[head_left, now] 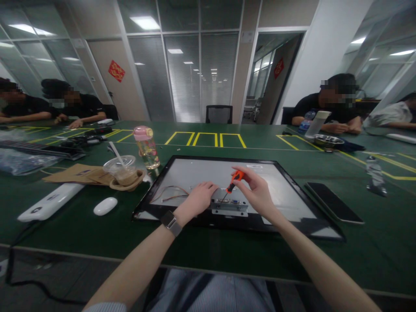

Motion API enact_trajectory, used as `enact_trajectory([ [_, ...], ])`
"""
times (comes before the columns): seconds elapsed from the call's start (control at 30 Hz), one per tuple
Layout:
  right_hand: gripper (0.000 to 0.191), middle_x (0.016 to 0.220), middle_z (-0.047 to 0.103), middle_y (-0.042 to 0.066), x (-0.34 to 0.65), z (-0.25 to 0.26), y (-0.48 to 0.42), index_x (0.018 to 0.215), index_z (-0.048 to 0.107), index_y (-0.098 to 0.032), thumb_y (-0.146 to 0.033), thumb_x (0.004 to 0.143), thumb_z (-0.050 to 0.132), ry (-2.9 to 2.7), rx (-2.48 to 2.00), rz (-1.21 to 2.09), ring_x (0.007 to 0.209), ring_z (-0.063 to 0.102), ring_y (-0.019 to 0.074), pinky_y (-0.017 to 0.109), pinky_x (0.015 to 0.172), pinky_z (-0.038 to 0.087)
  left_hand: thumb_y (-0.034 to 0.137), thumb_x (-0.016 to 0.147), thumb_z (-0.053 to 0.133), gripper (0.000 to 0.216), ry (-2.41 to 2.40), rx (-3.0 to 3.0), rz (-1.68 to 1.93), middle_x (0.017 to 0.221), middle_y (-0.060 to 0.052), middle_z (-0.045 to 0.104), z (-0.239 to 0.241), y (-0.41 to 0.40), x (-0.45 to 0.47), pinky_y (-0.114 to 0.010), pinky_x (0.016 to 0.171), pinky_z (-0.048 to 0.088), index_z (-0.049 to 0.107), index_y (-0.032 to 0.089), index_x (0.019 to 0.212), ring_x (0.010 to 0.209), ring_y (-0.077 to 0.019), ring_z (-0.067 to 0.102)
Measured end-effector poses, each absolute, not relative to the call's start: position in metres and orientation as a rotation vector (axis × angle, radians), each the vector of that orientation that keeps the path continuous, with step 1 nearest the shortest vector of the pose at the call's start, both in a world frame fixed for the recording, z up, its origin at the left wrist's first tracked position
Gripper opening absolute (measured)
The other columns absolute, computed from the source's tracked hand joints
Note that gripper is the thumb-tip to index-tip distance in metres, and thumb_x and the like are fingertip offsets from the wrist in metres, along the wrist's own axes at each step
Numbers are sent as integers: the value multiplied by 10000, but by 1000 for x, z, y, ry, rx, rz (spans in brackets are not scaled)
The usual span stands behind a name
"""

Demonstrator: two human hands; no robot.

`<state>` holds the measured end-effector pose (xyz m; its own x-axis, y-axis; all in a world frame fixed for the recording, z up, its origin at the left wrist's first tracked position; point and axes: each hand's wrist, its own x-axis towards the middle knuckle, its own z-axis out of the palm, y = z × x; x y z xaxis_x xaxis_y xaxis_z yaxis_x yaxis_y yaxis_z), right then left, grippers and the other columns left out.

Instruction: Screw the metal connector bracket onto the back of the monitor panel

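Observation:
A flat monitor panel (279, 182) lies face down on the green table, its grey metal back up. My right hand (256, 190) is closed round an orange-handled screwdriver (234, 180), whose tip points down at a small metal connector bracket (229, 206) near the panel's front edge. My left hand (199, 198), with a watch on the wrist, rests on the panel just left of the bracket, fingers curled against it. Thin orange wires (169, 193) loop over the panel's left part.
A black phone (333, 202) lies right of the panel. To the left are a white mouse (105, 206), a white power strip (48, 202), a plastic cup (123, 170) on brown paper and a pink-capped bottle (147, 147). Other people sit at the far corners.

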<state>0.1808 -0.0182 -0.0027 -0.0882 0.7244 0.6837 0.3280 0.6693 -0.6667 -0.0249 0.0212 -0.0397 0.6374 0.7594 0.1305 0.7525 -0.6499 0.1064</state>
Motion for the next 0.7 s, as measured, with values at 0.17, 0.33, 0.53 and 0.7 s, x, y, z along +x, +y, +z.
enact_trajectory([
  [0.17,350,1153,693,104,183,-5,-17,1302,553,-251,-245,952,559,-1710,-768,556,1046,702,232,460,977,558,58,935,379,440,1256,2752,323,1318,-118,610,-40,25,-27,-384,1057,439,561,156,1324,1184,-245,578],
  [0.33,303,1243,667,110,184,-5,-19,1283,526,-271,-269,980,525,-1717,-728,668,1165,673,245,457,1015,548,58,925,399,411,1142,2655,456,1249,-104,653,-45,38,-33,-337,1075,434,623,155,1256,1172,-212,592],
  [0.53,275,1218,691,103,184,-7,-17,1248,539,-270,-301,975,540,-1682,-736,704,1182,668,248,462,1035,543,51,899,405,406,1068,2578,537,1228,-108,672,-48,45,-37,-333,1074,450,656,136,1206,1153,-205,611],
  [0.7,287,1122,714,92,187,-8,-15,1216,576,-255,-293,934,603,-1677,-795,621,1055,719,250,464,961,577,58,891,414,404,1060,2553,531,1239,-108,670,-48,45,-38,-336,1086,446,658,135,1204,1175,-204,607],
])
